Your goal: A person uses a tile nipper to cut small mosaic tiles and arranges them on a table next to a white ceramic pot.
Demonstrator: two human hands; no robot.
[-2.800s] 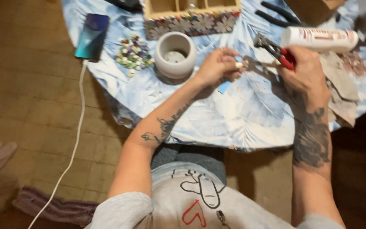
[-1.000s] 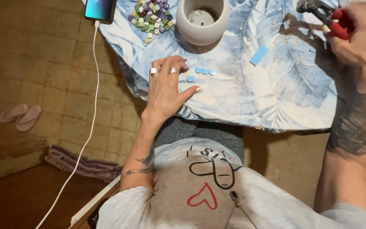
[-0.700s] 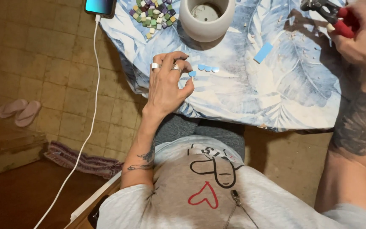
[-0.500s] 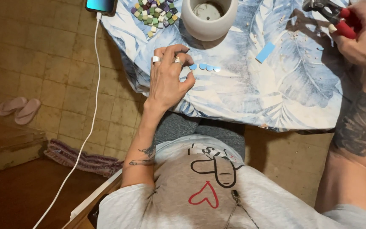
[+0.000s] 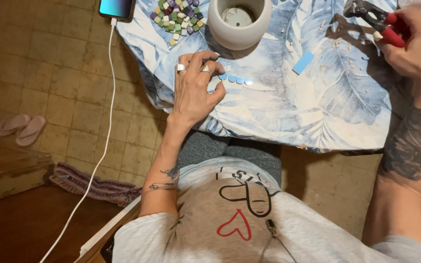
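My left hand point(image 5: 196, 90) rests on the table point(image 5: 317, 117), fingers curled and bunched at the left end of a short row of small blue tile pieces point(image 5: 236, 79); whether it pinches one, I cannot tell. The row lies just below the white ceramic pot point(image 5: 239, 22). My right hand point(image 5: 417, 44) is closed around red-handled nippers point(image 5: 378, 22) at the far right. A blue rectangular tile point(image 5: 303, 62) lies between the two hands. Mixed mosaic tiles point(image 5: 177, 15) sit left of the pot.
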